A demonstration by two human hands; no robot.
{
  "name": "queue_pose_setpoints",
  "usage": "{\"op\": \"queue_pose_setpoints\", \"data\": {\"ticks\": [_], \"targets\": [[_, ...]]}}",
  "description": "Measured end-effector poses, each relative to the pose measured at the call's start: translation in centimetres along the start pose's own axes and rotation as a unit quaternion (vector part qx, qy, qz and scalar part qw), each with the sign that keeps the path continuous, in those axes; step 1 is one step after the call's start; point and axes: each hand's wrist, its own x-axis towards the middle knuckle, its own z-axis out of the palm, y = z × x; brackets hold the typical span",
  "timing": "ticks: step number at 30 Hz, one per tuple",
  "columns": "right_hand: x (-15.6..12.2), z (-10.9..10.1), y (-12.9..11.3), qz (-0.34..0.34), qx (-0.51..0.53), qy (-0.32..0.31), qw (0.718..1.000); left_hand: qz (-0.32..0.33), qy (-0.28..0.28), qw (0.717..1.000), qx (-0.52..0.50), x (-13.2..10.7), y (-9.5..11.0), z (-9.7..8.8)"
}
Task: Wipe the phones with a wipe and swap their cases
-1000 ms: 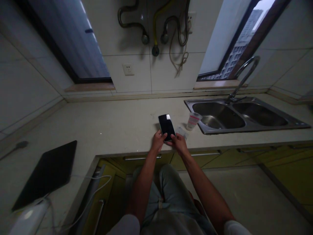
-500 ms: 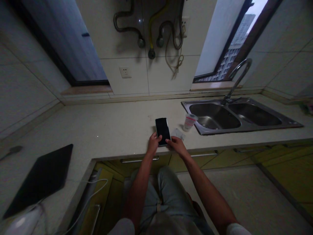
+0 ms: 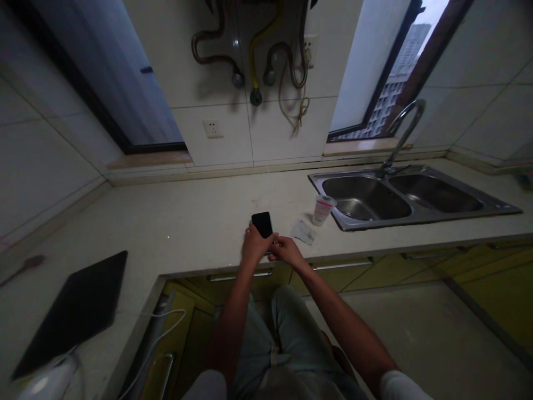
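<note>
A smartphone [image 3: 262, 223] with a dark screen is held just above the front part of the counter, its top end pointing away from me. My left hand [image 3: 254, 244] is closed round its left side, with the thumb lying across the lower screen. At the phone's lower right corner, my right hand [image 3: 287, 250] has its fingers pinched together close to the left thumb; what is between those fingertips is hidden. To the right lies a small crumpled clear wrapper [image 3: 303, 231] with print on it. Beyond that a clear plastic cup [image 3: 323, 210] with pink and red markings stands upright.
A double steel sink [image 3: 340, 222] with a curved tap [image 3: 400, 139] is set into the counter [image 3: 200, 222] on the right. On the left lie a black flat panel [image 3: 77, 311], a white device [image 3: 50, 380] with a cable [image 3: 170, 328], and a dark long-handled utensil [image 3: 31, 262].
The phone has shifted left and toward me. My left thumb now reaches across the screen, and my right hand has moved left from the phone's side to its lower corner, fingers bunched.
</note>
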Motion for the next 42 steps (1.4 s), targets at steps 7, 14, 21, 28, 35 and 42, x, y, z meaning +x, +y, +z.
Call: {"op": "queue_pose_setpoints", "data": {"ticks": [7,14,21,28,35,42], "targets": [[0.6,0.3,-0.4,0.011,0.011,-0.052,0.999,0.026,-0.002,0.988,0.154,1.6,0.3,0.5],[-0.9,-1.6,-1.1,0.036,0.160,-0.104,0.981,0.046,0.073,0.976,0.201,1.8,-1.0,0.0],[-2.0,-4.5,-0.1,-0.001,0.120,-0.053,0.991,0.045,0.125,0.959,0.251,1.5,-2.1,0.0],[-1.4,-10.5,0.5,-0.166,-0.120,0.177,0.963,0.027,0.119,0.955,0.269,1.0,-1.9,0.2],[0.0,-10.3,2.1,-0.230,-0.505,0.087,0.827,0.028,0.125,0.955,0.268,0.7,-2.1,0.4],[-0.1,-9.4,2.1,-0.216,-0.567,0.073,0.792,0.052,0.123,0.947,0.293,0.5,-2.1,0.5]]}}
